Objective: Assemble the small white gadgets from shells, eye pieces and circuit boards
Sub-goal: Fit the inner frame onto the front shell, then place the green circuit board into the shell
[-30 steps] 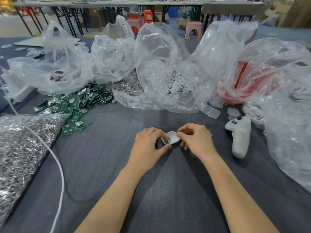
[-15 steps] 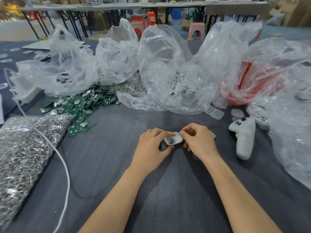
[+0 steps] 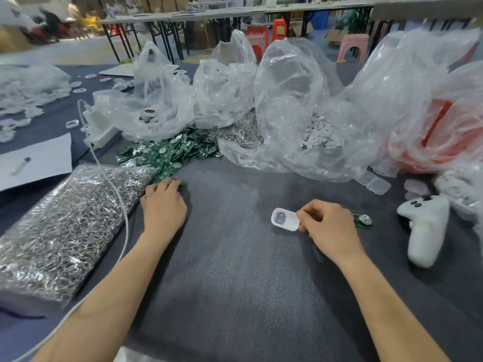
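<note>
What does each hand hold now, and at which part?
The right hand pinches the white shell at one end. The left hand lies by the circuit boards; whether it holds one cannot be told.

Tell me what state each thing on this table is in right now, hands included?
left hand: palm down, fingertips at the circuit board pile; grip unclear
right hand: pinches the white shell by one end
single circuit board: lying loose by the right hand
white controller: lying untouched
bag of metal rings: lying flat, full
</note>
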`<action>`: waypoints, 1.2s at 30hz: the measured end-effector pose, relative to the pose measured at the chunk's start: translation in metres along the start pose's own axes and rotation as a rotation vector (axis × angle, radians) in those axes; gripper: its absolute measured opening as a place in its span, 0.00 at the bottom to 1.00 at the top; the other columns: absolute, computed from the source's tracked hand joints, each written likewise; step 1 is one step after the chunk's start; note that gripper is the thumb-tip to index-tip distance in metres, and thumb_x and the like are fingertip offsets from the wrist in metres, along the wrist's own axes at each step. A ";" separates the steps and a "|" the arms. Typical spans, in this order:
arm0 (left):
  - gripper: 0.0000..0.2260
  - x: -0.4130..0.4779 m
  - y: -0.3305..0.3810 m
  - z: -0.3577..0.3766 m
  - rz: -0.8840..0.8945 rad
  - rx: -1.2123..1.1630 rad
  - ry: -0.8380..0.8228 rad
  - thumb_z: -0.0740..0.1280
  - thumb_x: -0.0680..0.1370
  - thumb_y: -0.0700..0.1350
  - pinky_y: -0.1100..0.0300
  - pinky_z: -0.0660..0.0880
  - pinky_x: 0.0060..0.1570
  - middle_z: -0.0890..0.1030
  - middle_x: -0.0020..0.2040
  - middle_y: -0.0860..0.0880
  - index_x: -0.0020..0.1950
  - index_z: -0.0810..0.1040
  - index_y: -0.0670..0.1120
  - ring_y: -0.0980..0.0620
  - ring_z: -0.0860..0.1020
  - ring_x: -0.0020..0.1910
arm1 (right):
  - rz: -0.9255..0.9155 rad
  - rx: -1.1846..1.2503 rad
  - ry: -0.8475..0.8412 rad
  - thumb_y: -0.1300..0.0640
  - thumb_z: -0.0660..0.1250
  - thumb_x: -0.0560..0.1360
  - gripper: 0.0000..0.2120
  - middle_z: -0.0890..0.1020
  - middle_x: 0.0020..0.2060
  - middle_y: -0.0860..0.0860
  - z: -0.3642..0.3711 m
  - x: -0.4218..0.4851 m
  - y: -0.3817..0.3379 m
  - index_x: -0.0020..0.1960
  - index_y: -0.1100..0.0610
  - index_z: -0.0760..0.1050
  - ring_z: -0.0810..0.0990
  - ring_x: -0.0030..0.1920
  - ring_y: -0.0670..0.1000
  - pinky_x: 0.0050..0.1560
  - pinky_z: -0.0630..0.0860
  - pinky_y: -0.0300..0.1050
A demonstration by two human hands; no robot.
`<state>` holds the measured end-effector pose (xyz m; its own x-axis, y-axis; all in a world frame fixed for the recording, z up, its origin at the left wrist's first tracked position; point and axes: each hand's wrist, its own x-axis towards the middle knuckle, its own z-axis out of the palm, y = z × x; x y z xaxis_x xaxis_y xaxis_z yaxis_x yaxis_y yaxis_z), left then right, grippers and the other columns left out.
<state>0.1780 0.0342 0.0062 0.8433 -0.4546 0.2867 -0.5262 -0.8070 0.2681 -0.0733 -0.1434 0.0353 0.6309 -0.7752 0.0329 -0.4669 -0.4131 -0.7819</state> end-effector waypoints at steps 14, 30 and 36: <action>0.17 -0.005 0.015 -0.005 0.238 -0.410 0.126 0.71 0.71 0.32 0.71 0.64 0.48 0.71 0.47 0.48 0.59 0.80 0.41 0.49 0.74 0.45 | -0.033 0.010 -0.027 0.56 0.67 0.74 0.08 0.82 0.28 0.43 0.001 -0.003 -0.001 0.37 0.51 0.79 0.79 0.33 0.42 0.37 0.72 0.37; 0.08 -0.064 0.152 0.006 -0.236 -1.743 -0.476 0.65 0.77 0.36 0.66 0.78 0.39 0.84 0.37 0.46 0.40 0.82 0.39 0.54 0.82 0.37 | -0.016 0.711 0.029 0.63 0.68 0.75 0.03 0.82 0.31 0.49 0.000 -0.001 -0.006 0.44 0.58 0.80 0.78 0.27 0.47 0.28 0.75 0.38; 0.10 -0.067 0.148 0.003 -0.142 -1.725 -0.577 0.62 0.79 0.35 0.66 0.78 0.40 0.85 0.40 0.44 0.44 0.83 0.38 0.53 0.83 0.40 | 0.008 0.760 -0.023 0.64 0.68 0.75 0.03 0.81 0.34 0.55 0.002 -0.001 -0.006 0.45 0.63 0.80 0.79 0.31 0.48 0.31 0.76 0.38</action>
<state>0.0443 -0.0558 0.0235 0.6176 -0.7856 -0.0375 0.3481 0.2302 0.9088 -0.0700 -0.1389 0.0392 0.6462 -0.7630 0.0183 0.0786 0.0426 -0.9960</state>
